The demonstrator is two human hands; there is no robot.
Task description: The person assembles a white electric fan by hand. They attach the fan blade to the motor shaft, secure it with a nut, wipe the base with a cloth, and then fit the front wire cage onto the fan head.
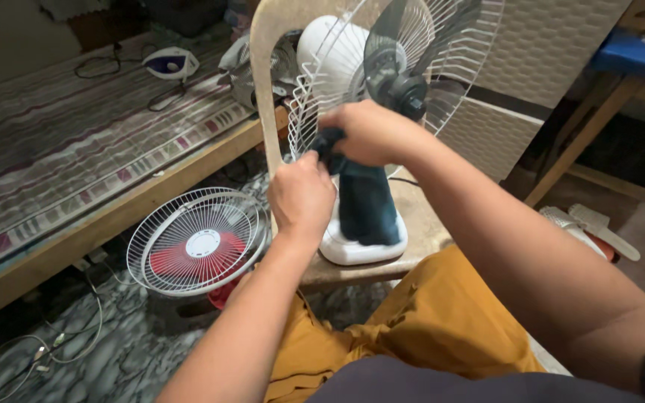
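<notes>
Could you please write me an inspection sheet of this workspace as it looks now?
Surface: worn wooden stool bearing the fan.
Job's things: fan, rear grille on, blades bare; dark cloth against its neck.
Clutter: loose front grille on the floor; brush.
Grips: left hand at the neck; right hand closed on the cloth.
Cables: wires on the floor; iron cord on the bench.
Surroundings: striped bench cover, patterned floor.
</notes>
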